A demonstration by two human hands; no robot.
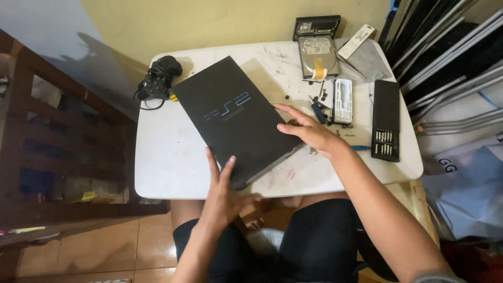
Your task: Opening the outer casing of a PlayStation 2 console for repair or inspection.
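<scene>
A flat black game console (233, 112) lies at an angle on the small white table (162, 157). My left hand (224, 194) grips its near corner at the table's front edge, fingers laid up on the top face. My right hand (309, 131) rests flat on the console's right edge, fingers spread. Both hands are in contact with the console's casing.
A black game controller (160, 78) with coiled cable lies at the table's back left. At the back right are a bare hard drive (318, 55), a black drive bay (316, 26), a white metal bracket (343, 100), small screws, and a black screwdriver-bit case (386, 119). Wooden furniture stands left.
</scene>
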